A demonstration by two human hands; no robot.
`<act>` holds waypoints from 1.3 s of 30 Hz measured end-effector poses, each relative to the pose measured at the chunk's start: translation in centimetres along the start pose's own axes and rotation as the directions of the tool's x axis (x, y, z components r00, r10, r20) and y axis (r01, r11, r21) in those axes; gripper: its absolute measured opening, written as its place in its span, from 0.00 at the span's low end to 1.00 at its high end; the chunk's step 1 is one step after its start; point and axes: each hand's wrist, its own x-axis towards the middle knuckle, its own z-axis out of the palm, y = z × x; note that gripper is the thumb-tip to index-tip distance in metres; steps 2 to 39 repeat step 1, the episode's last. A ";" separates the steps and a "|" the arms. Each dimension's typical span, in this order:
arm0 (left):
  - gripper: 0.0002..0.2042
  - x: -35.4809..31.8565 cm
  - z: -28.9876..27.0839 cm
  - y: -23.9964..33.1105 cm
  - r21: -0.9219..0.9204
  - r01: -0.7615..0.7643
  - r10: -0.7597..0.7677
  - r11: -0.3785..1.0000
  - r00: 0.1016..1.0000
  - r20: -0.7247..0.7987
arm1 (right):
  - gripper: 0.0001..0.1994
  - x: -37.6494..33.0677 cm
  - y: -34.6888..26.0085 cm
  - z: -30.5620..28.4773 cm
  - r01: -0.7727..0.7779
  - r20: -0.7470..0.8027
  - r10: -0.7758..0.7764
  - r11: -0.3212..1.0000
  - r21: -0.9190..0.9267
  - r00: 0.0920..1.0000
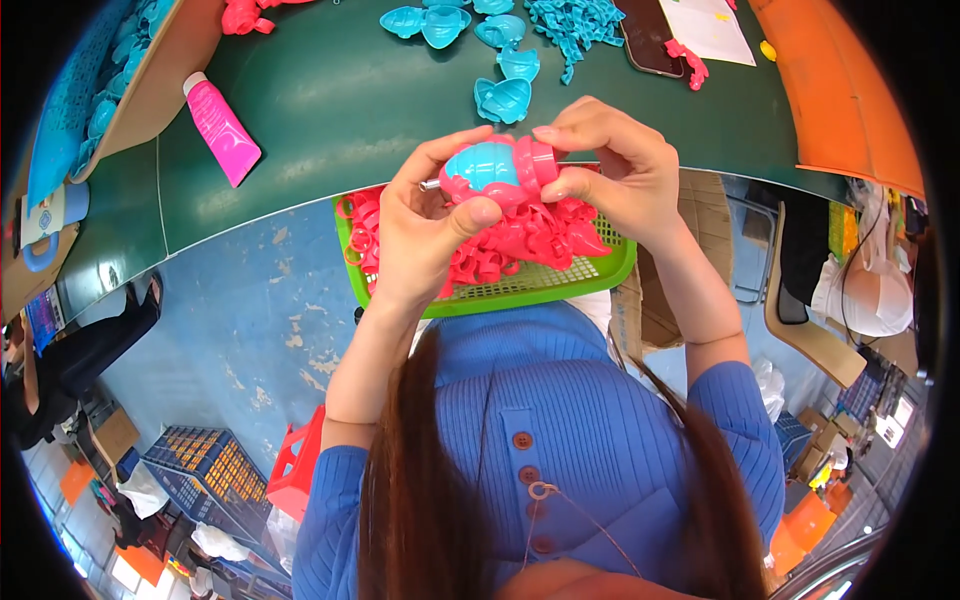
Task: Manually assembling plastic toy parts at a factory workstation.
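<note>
Between my two hands, above a basket, is a plastic toy piece (pixel 487 165) with a ribbed light-blue body and pink casing. My left hand (pixel 408 225) grips its left side, thumb below and fingers behind. A short metal rod (pixel 429 185) pokes out by the left fingers. At the other end, my right hand (pixel 630 170) pinches a pink collar (pixel 541 162) between thumb and index finger. The collar sits against the pink casing. Loose pink plastic parts (pixel 575 238) fill the green basket (pixel 490 302) under my hands.
On the green table (pixel 330 110) are blue shells (pixel 503 100), a pile of small blue pieces (pixel 575 25), a pink tube (pixel 222 130), a phone (pixel 652 35) and paper (pixel 710 28). A carton of blue parts (pixel 150 90) stands left, an orange bin (pixel 845 85) right.
</note>
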 end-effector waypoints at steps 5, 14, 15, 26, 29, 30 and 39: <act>0.31 0.1 0.0 0.0 0.000 0.001 -0.001 1.000 1.000 0.003 | 0.18 -0.1 -0.1 -0.1 0.000 -0.001 0.000 1.000 -0.002 1.000; 0.31 0.1 0.0 0.0 0.000 0.001 -0.001 1.000 1.000 0.003 | 0.18 -0.1 -0.1 -0.1 0.000 -0.001 0.000 1.000 -0.002 1.000; 0.31 0.1 0.0 0.0 0.000 0.001 -0.001 1.000 1.000 0.003 | 0.18 -0.1 -0.1 -0.1 0.000 -0.001 0.000 1.000 -0.002 1.000; 0.31 0.1 0.0 0.0 0.000 0.001 -0.001 1.000 1.000 0.003 | 0.18 -0.1 -0.1 -0.1 0.000 -0.001 0.000 1.000 -0.002 1.000; 0.31 0.1 0.0 0.0 0.000 0.001 -0.001 1.000 1.000 0.003 | 0.18 -0.1 -0.1 -0.1 0.000 -0.001 0.000 1.000 -0.002 1.000; 0.31 0.1 0.0 0.0 0.000 0.001 -0.001 1.000 1.000 0.003 | 0.18 -0.1 -0.1 -0.1 0.000 -0.001 0.000 1.000 -0.002 1.000; 0.31 0.1 0.0 0.0 0.000 0.001 -0.001 1.000 1.000 0.003 | 0.18 -0.1 -0.1 -0.1 0.000 -0.001 0.000 1.000 -0.002 1.000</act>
